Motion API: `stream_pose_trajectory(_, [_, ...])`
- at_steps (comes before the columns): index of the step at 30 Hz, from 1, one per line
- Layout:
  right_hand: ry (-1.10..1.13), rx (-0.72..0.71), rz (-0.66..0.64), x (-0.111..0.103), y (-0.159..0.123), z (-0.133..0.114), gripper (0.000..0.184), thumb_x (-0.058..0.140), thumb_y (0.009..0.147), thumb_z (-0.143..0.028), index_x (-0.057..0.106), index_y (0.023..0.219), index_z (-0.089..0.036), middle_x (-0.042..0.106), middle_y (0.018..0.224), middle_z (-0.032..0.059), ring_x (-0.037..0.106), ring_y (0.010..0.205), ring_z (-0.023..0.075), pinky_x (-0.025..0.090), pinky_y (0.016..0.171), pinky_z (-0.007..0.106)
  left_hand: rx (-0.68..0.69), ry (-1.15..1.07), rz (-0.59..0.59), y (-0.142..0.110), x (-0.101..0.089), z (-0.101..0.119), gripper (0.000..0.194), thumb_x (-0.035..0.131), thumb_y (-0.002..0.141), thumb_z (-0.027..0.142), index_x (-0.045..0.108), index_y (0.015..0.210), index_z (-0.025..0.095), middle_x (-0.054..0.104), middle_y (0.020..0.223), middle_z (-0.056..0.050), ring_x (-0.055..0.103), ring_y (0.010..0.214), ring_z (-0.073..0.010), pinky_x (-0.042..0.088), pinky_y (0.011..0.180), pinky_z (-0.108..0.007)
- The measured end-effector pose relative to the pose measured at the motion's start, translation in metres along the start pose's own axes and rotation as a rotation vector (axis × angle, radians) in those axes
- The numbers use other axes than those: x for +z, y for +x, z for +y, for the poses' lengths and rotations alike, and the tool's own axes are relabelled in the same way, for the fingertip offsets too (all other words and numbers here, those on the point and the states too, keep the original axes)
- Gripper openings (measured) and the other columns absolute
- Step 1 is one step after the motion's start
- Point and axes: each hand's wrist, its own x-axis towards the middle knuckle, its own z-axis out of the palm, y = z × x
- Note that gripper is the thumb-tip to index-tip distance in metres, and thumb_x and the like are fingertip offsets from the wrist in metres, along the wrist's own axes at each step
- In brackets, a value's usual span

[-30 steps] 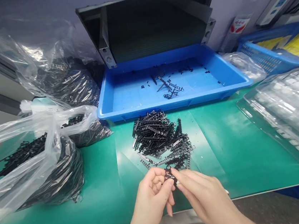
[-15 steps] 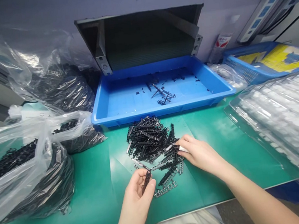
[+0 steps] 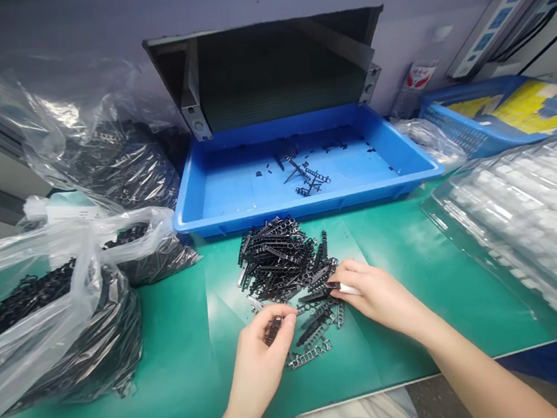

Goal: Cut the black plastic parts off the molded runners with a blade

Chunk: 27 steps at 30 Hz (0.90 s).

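Observation:
In the middle of the bench lies a heap of black plastic strips (image 3: 278,256), many with ring-shaped or ladder-like openings. My left hand (image 3: 264,351) is closed at the near left of the heap, with a black plastic part (image 3: 272,330) held in its curled fingers. Its thumb and forefinger meet at the end of a strip, though whether they grip that strip is hard to see. A slim tool with a white handle (image 3: 350,289) and a dark tip is held in my right hand (image 3: 373,292), at the heap's right side. Several loose strips (image 3: 317,329) lie between the hands.
Behind the heap stands a blue tray (image 3: 309,215) holding a few black scraps. Clear bags (image 3: 81,285) of black parts crowd the left. Stacked clear plastic trays (image 3: 527,227) and a blue basket (image 3: 475,129) are on the right. The green bench (image 3: 177,381) ends near my body.
My left thumb and forefinger have reached slightly right and come together toward the loose strips. My right hand with the tool has shifted a little down. The view has shifted slightly.

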Motion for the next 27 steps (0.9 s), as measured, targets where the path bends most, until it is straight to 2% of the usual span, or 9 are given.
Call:
stream_pose_trajectory(2, [0.104,-0.088,-0.004,-0.004,-0.004,-0.005,0.017,0.048,0.087,-0.015,0.062,0.093,-0.023,0.060,0.092,0.0038,0.060,0.080,0.0157,0.047,0.068,0.024,0.046,-0.015,0.003,0.003,-0.003,0.002,0.016,0.057,0.075,0.030,0.068,0.073,0.019,0.064,0.079,-0.005,0.056,0.077,-0.0210,0.043,0.068,-0.028])
stream_pose_trajectory(4, [0.241,-0.205,-0.003,-0.009,-0.009,-0.013,0.024,0.043,0.086,-0.008,0.062,0.092,-0.023,0.059,0.090,0.0034,0.059,0.080,0.0136,0.047,0.069,0.023,0.065,-0.067,-0.105,0.005,-0.005,0.004,0.014,0.059,0.074,0.027,0.070,0.077,0.019,0.066,0.088,-0.007,0.057,0.085,-0.0225,0.043,0.075,-0.029])
stream_pose_trajectory(5, [0.302,-0.255,0.005,-0.010,-0.011,-0.017,0.026,0.042,0.085,-0.006,0.062,0.090,-0.022,0.058,0.088,0.0034,0.059,0.078,0.0132,0.047,0.068,0.023,0.037,-0.108,-0.217,0.005,-0.005,0.003,0.014,0.061,0.074,0.028,0.070,0.079,0.019,0.067,0.086,-0.008,0.058,0.079,-0.0212,0.044,0.071,-0.029])
stream_pose_trajectory(7, [0.374,-0.297,0.035,-0.009,-0.014,-0.024,0.027,0.042,0.084,-0.005,0.063,0.087,-0.021,0.058,0.086,0.0039,0.059,0.076,0.0131,0.048,0.065,0.023,-0.079,-0.226,-0.466,0.002,-0.003,0.002,0.017,0.062,0.074,0.031,0.069,0.082,0.018,0.066,0.073,-0.006,0.051,0.054,-0.0133,0.040,0.050,-0.023])
stream_pose_trajectory(9, [0.401,-0.244,0.101,-0.004,-0.017,-0.029,0.023,0.044,0.084,-0.007,0.062,0.087,-0.021,0.060,0.089,0.0050,0.059,0.079,0.0144,0.049,0.067,0.025,-0.198,-0.357,-0.563,-0.001,0.003,-0.001,0.020,0.062,0.074,0.034,0.066,0.082,0.017,0.061,0.061,-0.002,0.033,0.039,-0.0055,0.025,0.036,-0.018])
stream_pose_trajectory(12, [0.374,-0.062,0.186,0.006,-0.022,-0.033,0.020,0.045,0.087,-0.017,0.057,0.103,-0.020,0.060,0.103,0.0084,0.058,0.095,0.0185,0.050,0.078,0.029,-0.283,-0.488,-0.409,-0.007,0.010,-0.002,0.026,0.066,0.071,0.035,0.061,0.088,0.017,0.053,0.058,0.003,0.028,0.040,-0.0035,0.016,0.035,-0.015])
stream_pose_trajectory(15, [0.323,0.012,0.109,0.013,-0.027,-0.038,0.032,0.037,0.092,-0.022,0.046,0.123,-0.021,0.056,0.117,0.0093,0.057,0.103,0.0193,0.051,0.079,0.030,-0.283,-0.495,-0.293,-0.010,0.012,0.001,0.030,0.068,0.068,0.033,0.058,0.091,0.017,0.050,0.059,0.004,0.036,0.047,-0.0055,0.022,0.037,-0.014])
stream_pose_trajectory(19, [0.268,-0.029,0.018,0.015,-0.031,-0.048,0.033,0.032,0.094,-0.021,0.048,0.123,-0.024,0.060,0.113,0.0061,0.060,0.096,0.0192,0.052,0.076,0.032,-0.249,-0.423,-0.318,-0.013,0.009,0.005,0.024,0.067,0.070,0.033,0.057,0.086,0.017,0.049,0.058,0.005,0.033,0.044,-0.0046,0.023,0.037,-0.016])
stream_pose_trajectory(27, [0.153,-0.032,0.055,0.014,-0.030,-0.054,0.033,0.035,0.092,-0.020,0.055,0.118,-0.020,0.067,0.097,0.0063,0.064,0.083,0.0219,0.053,0.062,0.033,-0.175,-0.333,-0.330,-0.015,0.008,0.002,0.020,0.061,0.076,0.035,0.052,0.082,0.019,0.046,0.057,0.005,0.027,0.043,-0.0052,0.020,0.037,-0.017])
